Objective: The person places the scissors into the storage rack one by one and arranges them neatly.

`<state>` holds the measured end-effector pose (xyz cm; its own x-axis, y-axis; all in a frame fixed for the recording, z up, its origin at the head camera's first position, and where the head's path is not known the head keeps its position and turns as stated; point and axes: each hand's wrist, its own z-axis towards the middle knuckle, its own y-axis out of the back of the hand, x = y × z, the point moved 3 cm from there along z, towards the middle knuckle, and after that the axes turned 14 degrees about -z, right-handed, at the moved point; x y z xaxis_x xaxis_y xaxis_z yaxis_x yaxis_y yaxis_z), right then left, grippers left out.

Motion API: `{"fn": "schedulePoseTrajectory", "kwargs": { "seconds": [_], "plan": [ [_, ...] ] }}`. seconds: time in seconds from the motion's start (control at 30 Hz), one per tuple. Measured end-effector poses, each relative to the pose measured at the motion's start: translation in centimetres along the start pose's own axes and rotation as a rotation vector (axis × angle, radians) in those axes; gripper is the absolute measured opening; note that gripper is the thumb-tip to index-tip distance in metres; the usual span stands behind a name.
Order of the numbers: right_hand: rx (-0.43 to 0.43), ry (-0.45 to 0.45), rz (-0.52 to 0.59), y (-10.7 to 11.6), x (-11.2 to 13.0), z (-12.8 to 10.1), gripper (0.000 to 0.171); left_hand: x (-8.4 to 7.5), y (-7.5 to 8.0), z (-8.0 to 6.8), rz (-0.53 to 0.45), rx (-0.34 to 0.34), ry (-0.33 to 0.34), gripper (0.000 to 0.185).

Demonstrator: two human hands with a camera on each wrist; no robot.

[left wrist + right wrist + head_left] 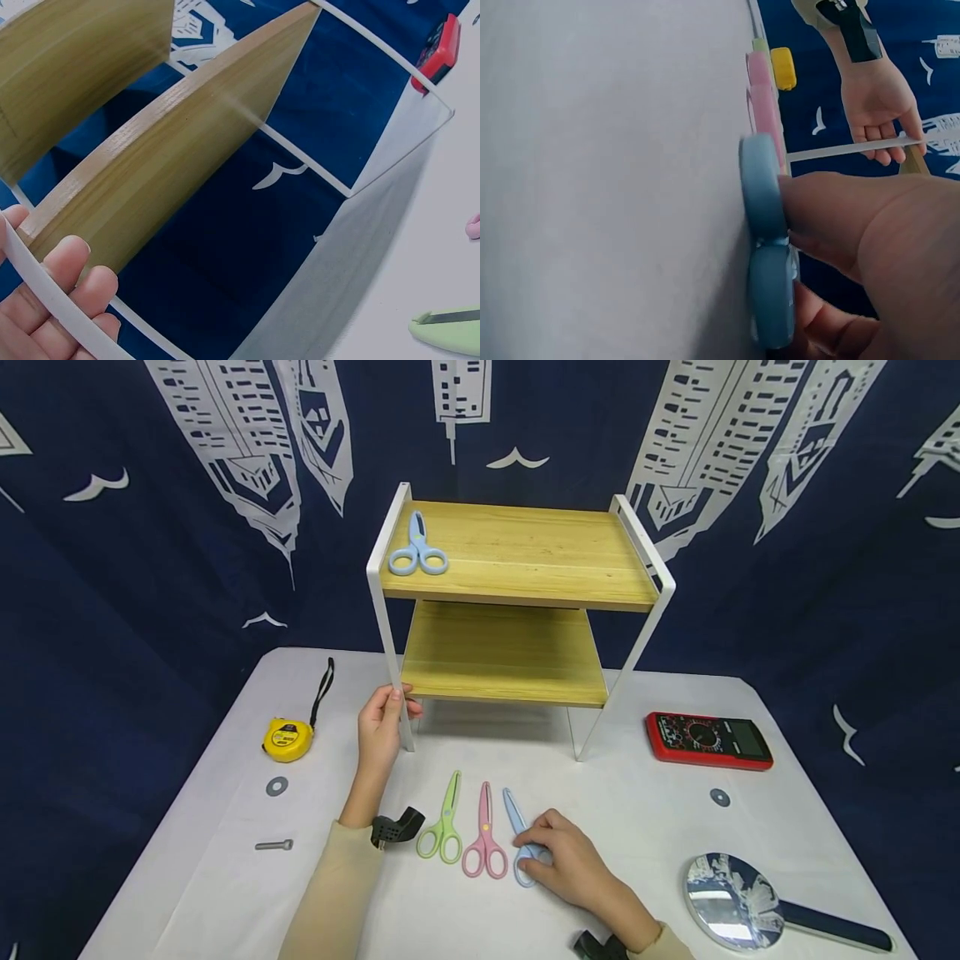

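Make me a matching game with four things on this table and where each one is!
Things:
1. tape measure
2. multimeter
3. hand mirror
4. blue scissors

Places:
A. near right corner of the table
B. top shelf of the rack
C. left of the rack
D. right of the rack

Pairs: 1-C, 2-D, 3-A, 4-B

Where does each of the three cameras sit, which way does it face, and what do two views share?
Head: worn high, facing forward and down at the table and shelf rack; both forearms show.
Left wrist: behind the left hand, facing along the rack's white leg; fingers show.
Right wrist: low over the cloth, facing the right hand on the blue scissors.
Shared: right wrist and head both show the left hand gripping the leg.
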<state>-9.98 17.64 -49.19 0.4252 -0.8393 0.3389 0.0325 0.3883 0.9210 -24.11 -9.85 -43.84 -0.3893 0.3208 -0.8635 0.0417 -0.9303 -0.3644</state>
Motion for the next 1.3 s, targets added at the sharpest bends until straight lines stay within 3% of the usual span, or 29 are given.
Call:
{"fn": "schedulePoseTrajectory", "kwargs": {
  "seconds": [0.3,0.67,0.93,1.17,1.3],
  "plan": [
    [0.1,-0.062,-0.047,0.7,0.5,-0.1,0.025,0.0,0.0,0.0,-0.012,-0.004,0.003,0.031],
    [0.129,-0.13,-0.014,1.0,0.0,0.1,0.028,-0.1,0.0,0.0,0.008,-0.008,0.0,0.031],
    [0.124,-0.135,0.109,1.2,-0.7,0.1,0.027,-0.1,0.0,0.0,0.009,-0.002,-0.012,0.03],
    [0.211,-0.188,0.257,1.3,-1.8,0.4,0.027,0.0,0.0,0.0,0.009,-0.006,-0.006,0.03],
    [0.209,-0.181,0.364,2.2,-2.3,0.7,0.019,-0.1,-0.1,-0.1,0.019,-0.007,0.0,0.03]
  ]
}}
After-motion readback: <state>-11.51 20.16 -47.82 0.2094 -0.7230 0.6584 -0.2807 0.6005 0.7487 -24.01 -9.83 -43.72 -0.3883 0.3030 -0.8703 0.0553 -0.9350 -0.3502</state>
